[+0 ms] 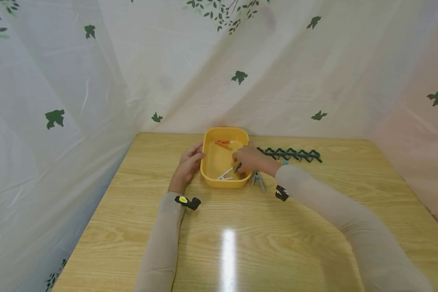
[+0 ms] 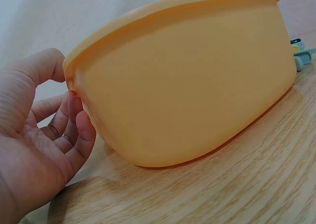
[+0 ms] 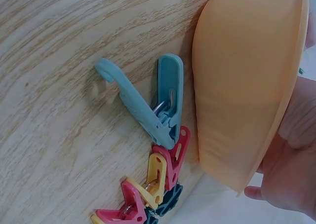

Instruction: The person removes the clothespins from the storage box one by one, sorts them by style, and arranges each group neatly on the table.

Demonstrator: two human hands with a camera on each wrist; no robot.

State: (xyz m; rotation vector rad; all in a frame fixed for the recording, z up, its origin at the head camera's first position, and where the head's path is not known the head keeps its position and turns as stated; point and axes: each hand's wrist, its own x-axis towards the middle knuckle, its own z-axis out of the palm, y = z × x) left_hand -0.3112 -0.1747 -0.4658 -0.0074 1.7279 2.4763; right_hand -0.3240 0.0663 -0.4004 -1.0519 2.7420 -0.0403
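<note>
A yellow plastic tub (image 1: 225,183) stands near the table's back edge. My left hand (image 1: 190,164) holds its left side at the rim, with curled fingers against the outer wall in the left wrist view. My right hand (image 1: 250,159) reaches over the right rim into the tub, fingers bent, and pinches a dark clip (image 1: 237,167); the fingertips are partly hidden. Inside the tub lie an orange clothespin (image 1: 223,144) and a white clothespin (image 1: 225,175). In the right wrist view, a light blue clothespin (image 3: 143,105) lies on the table beside the tub.
Right of the tub runs a row of dark green clips (image 1: 290,153). Red and yellow clothespins (image 3: 156,177) lie behind the light blue one, mostly hidden by my right arm in the head view. A patterned curtain (image 1: 204,81) hangs behind the wooden table (image 1: 131,243).
</note>
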